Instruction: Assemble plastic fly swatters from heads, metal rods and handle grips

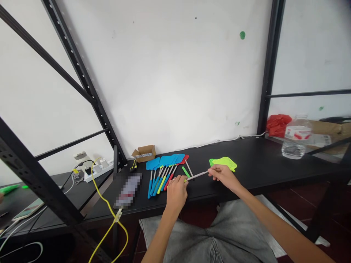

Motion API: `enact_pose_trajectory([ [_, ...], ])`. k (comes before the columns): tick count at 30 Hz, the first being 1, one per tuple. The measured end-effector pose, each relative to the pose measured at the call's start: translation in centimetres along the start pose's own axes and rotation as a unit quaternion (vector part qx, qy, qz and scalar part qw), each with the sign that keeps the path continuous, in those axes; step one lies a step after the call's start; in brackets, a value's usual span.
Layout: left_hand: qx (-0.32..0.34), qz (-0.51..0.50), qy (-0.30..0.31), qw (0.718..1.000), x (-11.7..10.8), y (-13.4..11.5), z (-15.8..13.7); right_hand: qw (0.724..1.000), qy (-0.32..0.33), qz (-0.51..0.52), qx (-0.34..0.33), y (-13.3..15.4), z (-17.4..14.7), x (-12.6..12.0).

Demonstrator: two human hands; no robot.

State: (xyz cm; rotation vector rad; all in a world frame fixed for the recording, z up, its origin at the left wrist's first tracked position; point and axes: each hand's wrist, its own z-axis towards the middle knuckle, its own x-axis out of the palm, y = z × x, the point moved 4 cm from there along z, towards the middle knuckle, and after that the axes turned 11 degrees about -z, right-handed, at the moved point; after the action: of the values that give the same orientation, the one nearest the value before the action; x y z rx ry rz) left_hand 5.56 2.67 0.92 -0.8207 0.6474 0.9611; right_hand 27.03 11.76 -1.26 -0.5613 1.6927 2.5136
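My left hand [177,190] is closed around the yellow-green grip of a thin metal fly swatter rod [199,175]. The thumb and fingers of my right hand [221,175] pinch the other end of that rod, so it spans the gap between both hands above the table's front part. Just behind my right hand lie yellow-green and green fly swatter heads [226,162]. Several assembled fly swatters [160,175] lie side by side left of my left hand, mostly with blue heads and one red. Between my hands and that row are a loose green handle [185,171] and a loose metal rod [189,167].
On the black table [246,149] stand a small cardboard box [144,153] and a water bottle [296,138]. A yellow-black cutter [133,166] and a blurred phone [128,190] lie at left. A yellow cable [109,204] hangs over the edge near a power strip [98,170].
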Motion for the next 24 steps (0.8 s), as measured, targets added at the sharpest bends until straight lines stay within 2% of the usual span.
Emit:
enact_pose_trajectory([
  [6, 0.019, 0.007, 0.009, 1.0, 0.1, -0.2, -0.1, 0.998, 0.026, -0.034, -0.048, 1.1, -0.4, 0.3],
  [16, 0.008, 0.008, 0.003, 1.0, 0.1, 0.0, -0.1, 0.998, 0.036, 0.045, -0.017, 1.1, -0.3, 0.3],
  [24, 0.01, 0.011, 0.0, 1.0, 0.1, -0.1, -0.1, 0.999, 0.016, 0.02, -0.02, 1.0, -0.4, 0.1],
])
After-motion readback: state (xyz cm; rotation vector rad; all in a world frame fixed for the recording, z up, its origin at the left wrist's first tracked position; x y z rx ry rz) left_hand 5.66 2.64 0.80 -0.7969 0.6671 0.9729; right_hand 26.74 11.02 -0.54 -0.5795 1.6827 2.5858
